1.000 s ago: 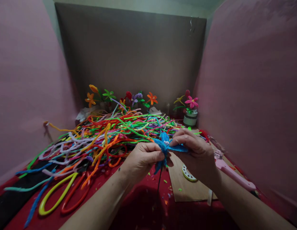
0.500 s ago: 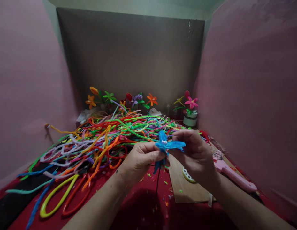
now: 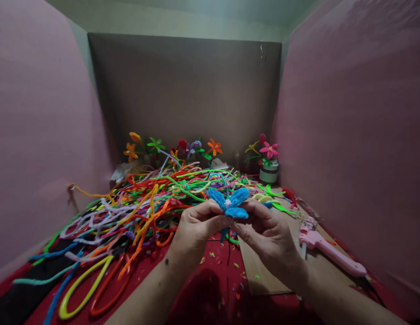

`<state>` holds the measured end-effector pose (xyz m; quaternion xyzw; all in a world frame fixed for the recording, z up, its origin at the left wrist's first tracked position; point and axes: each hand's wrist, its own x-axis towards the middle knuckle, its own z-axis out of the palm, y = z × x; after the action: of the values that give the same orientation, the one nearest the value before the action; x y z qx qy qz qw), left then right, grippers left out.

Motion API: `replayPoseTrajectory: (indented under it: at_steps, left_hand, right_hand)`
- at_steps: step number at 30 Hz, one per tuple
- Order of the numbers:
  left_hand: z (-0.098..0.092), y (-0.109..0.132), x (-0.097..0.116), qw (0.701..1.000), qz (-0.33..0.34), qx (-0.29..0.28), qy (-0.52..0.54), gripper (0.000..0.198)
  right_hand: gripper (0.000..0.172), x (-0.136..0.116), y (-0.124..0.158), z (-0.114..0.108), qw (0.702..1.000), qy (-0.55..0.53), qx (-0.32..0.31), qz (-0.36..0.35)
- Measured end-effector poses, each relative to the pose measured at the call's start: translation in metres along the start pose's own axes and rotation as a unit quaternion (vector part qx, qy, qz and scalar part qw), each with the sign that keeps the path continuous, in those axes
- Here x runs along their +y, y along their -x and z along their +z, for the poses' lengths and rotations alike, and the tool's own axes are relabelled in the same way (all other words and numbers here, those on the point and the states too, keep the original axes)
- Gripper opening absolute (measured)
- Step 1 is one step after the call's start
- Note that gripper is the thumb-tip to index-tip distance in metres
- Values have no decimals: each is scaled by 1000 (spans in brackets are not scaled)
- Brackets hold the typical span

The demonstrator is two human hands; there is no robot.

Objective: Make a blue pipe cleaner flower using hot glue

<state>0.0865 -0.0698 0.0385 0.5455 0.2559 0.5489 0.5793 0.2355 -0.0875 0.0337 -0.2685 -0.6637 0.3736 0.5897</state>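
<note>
Between my two hands is a blue pipe-cleaner flower [image 3: 236, 211] with a pale beaded-looking centre and a thin dark stem hanging below it. My left hand [image 3: 201, 228] pinches its base from the left with thumb and forefinger. From the right, my right hand [image 3: 273, 239] has thumb and fingers closed on the flower's underside and a petal. The fingertips partly hide the lower petals. Behind my left hand spreads a large heap of coloured pipe cleaners [image 3: 128, 212].
A pink glue gun [image 3: 332, 253] lies at the right near a brown cardboard sheet [image 3: 264, 275]. Yellow and red scissor handles [image 3: 66, 293] show at front left. Finished flowers, some in a pale pot [image 3: 268, 174], stand at the back. Scraps litter the red cloth [image 3: 210, 271].
My right hand has gone from loosely beside a petal to gripping the flower near its base. The flower's face has turned, its petals now spread toward me. The view has tilted up slightly.
</note>
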Motion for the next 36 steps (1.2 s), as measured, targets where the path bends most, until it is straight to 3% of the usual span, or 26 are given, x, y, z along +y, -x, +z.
replayPoseTrajectory:
  at_steps: [4, 13, 21, 27, 32, 36]
  left_hand:
    - [1, 1, 0, 1000, -12, 6, -15, 9]
    - [3, 1, 1, 998, -34, 42, -39, 12]
    - [6, -2, -1, 999, -17, 7, 32, 11]
    - [1, 0, -9, 996, -53, -36, 64, 15]
    - [1, -1, -12, 996, -63, 3, 61, 11]
    - [5, -1, -11, 996, -57, 23, 71, 11]
  right_hand:
    - [12, 2, 5, 1, 1000, 2, -21, -1]
    - [25, 7, 11, 4, 995, 92, 6, -47]
    - [29, 5, 9, 6, 993, 85, -1, -84]
    - [18, 0, 6, 3, 998, 59, -4, -17]
    - [14, 2, 2, 1, 999, -12, 4, 51]
    - [14, 7, 1, 4, 982, -148, -11, 120]
